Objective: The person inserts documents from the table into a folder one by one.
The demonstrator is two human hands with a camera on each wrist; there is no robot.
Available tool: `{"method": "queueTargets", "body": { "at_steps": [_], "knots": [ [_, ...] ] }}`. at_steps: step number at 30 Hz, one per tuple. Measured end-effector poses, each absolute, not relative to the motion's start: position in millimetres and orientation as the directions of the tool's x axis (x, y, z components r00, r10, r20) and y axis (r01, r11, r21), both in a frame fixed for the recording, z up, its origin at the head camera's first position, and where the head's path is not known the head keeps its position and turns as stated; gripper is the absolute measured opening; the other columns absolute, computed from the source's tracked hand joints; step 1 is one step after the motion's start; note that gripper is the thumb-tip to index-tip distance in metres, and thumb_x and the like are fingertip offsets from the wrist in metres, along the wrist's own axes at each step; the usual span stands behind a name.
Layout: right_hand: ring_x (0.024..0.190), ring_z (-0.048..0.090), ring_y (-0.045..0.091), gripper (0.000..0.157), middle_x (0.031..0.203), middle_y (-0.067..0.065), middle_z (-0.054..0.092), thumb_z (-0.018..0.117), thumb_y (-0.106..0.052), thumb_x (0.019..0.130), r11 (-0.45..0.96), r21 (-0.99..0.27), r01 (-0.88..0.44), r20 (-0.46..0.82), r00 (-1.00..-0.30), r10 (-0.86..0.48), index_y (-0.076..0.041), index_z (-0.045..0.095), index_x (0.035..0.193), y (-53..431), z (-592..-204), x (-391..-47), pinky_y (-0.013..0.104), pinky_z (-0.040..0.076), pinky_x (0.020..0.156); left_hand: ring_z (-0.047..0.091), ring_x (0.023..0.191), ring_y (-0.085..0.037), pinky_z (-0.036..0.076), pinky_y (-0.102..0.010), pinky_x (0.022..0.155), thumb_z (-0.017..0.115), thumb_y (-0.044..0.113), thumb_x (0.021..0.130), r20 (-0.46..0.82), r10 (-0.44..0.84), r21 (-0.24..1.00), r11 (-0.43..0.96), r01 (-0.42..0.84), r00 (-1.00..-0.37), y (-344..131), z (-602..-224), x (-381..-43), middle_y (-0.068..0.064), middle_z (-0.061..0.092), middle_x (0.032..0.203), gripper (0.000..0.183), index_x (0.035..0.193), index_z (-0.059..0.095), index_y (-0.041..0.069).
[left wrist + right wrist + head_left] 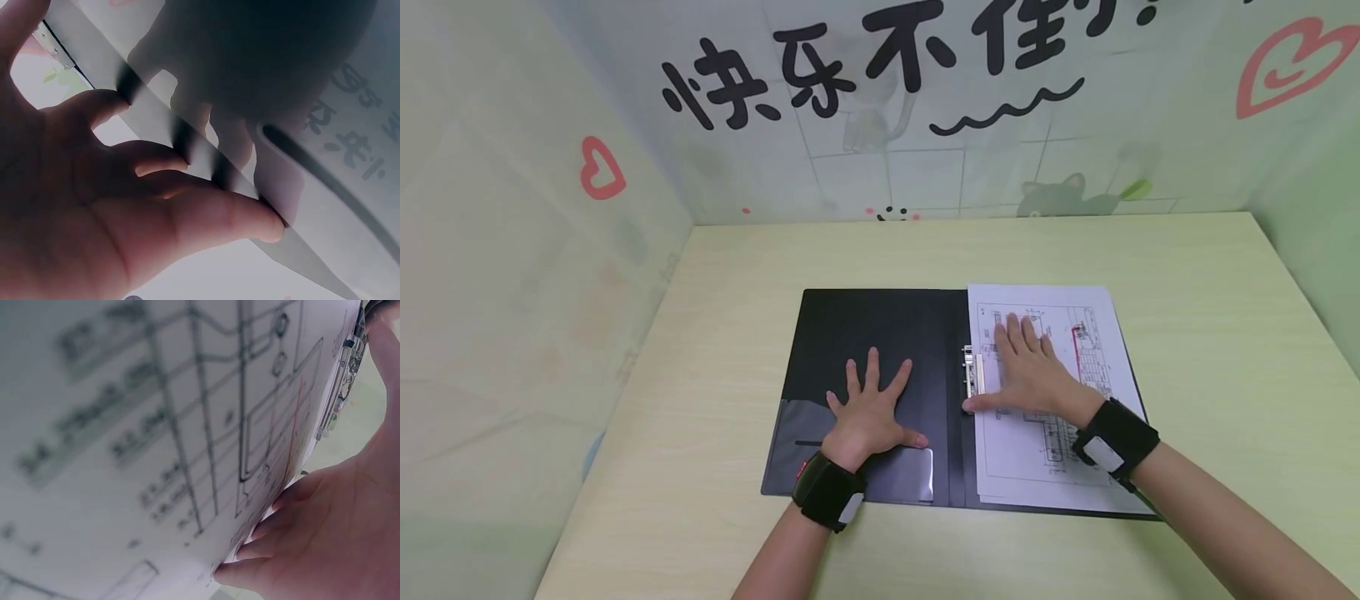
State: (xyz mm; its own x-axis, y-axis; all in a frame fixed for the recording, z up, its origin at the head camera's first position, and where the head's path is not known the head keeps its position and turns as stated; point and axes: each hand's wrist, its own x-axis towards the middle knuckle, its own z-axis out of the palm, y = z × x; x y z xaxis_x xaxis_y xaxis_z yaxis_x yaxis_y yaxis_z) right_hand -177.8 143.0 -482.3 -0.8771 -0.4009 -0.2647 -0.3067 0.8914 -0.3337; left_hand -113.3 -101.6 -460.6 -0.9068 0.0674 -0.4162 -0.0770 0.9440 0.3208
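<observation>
A black clip folder [880, 325] lies opened flat on the table. My left hand [868, 417] rests with spread fingers on its left cover, over the top of the clear pocket [910, 479]. In the left wrist view the fingertips [272, 231] touch the dark glossy cover. On the right side lies a stack of white paper sheets [1037, 492] with printed line drawings and a red line. The right hand [1033, 375] lies on the sheets, fingers straight, its thumb stretched across the metal clip [973, 371] at the spine. The right wrist view shows those fingertips [234, 572] against the paper.
The folder sits on a pale wood-grain table [700, 375]. Behind it stands a printed backdrop [925, 167] with black characters and hearts; a pale cloth wall [512, 333] runs along the left and a green one [1315, 183] along the right.
</observation>
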Motion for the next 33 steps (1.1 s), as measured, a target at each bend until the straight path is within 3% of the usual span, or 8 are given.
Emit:
{"method": "queueTargets", "body": {
  "at_steps": [7, 16, 24, 30, 33],
  "knots": [
    [0.151, 0.001, 0.050, 0.125, 0.164, 0.026, 0.001, 0.060, -0.080, 0.075, 0.882, -0.320, -0.346, -0.271, -0.859, -0.435, 0.002, 0.012, 0.157, 155, -479, -160, 0.071, 0.006, 0.116, -0.005, 0.153, -0.046, 0.011, -0.077, 0.112, 0.086, 0.053, 0.066, -0.405, 0.073, 0.318, 0.946, -0.065, -0.911, -99, -460, -113, -0.011, -0.003, 0.168, 0.112, 0.157, 0.023, 0.035],
    [0.147, 0.007, 0.056, 0.126, 0.163, 0.029, 0.009, 0.075, -0.071, 0.067, 0.889, -0.308, -0.338, -0.322, -0.843, -0.431, -0.004, 0.019, 0.157, 181, -463, -132, 0.081, 0.011, 0.106, 0.001, 0.152, -0.048, 0.014, -0.078, 0.110, 0.086, 0.053, 0.066, -0.353, 0.090, 0.339, 0.940, -0.038, -0.931, -104, -460, -109, -0.013, 0.002, 0.168, 0.110, 0.156, 0.027, 0.032],
    [0.147, 0.007, 0.057, 0.124, 0.163, 0.030, 0.009, 0.077, -0.068, 0.066, 0.891, -0.305, -0.338, -0.310, -0.849, -0.428, -0.004, 0.021, 0.157, 190, -468, -128, 0.085, 0.012, 0.100, 0.004, 0.152, -0.048, 0.017, -0.077, 0.111, 0.084, 0.055, 0.068, -0.312, 0.111, 0.352, 0.936, -0.006, -0.944, -106, -463, -104, -0.016, 0.006, 0.167, 0.107, 0.156, 0.029, 0.028],
    [0.147, 0.008, 0.056, 0.123, 0.162, 0.029, 0.010, 0.077, -0.068, 0.066, 0.889, -0.306, -0.342, -0.291, -0.855, -0.429, -0.005, 0.023, 0.156, 191, -467, -127, 0.084, 0.013, 0.101, 0.004, 0.152, -0.048, 0.017, -0.072, 0.114, 0.077, 0.056, 0.077, -0.301, 0.126, 0.400, 0.916, -0.005, -0.945, -119, -463, -99, -0.020, 0.006, 0.166, 0.098, 0.156, 0.031, 0.022],
    [0.147, 0.009, 0.056, 0.123, 0.162, 0.029, 0.012, 0.077, -0.069, 0.065, 0.889, -0.303, -0.342, -0.284, -0.859, -0.427, -0.005, 0.023, 0.156, 192, -467, -126, 0.084, 0.013, 0.101, 0.004, 0.151, -0.050, 0.014, -0.073, 0.114, 0.068, 0.056, 0.085, -0.274, 0.063, 0.383, 0.922, -0.049, -0.960, -135, -464, -97, -0.025, 0.004, 0.165, 0.091, 0.157, 0.028, 0.018]
  ]
}}
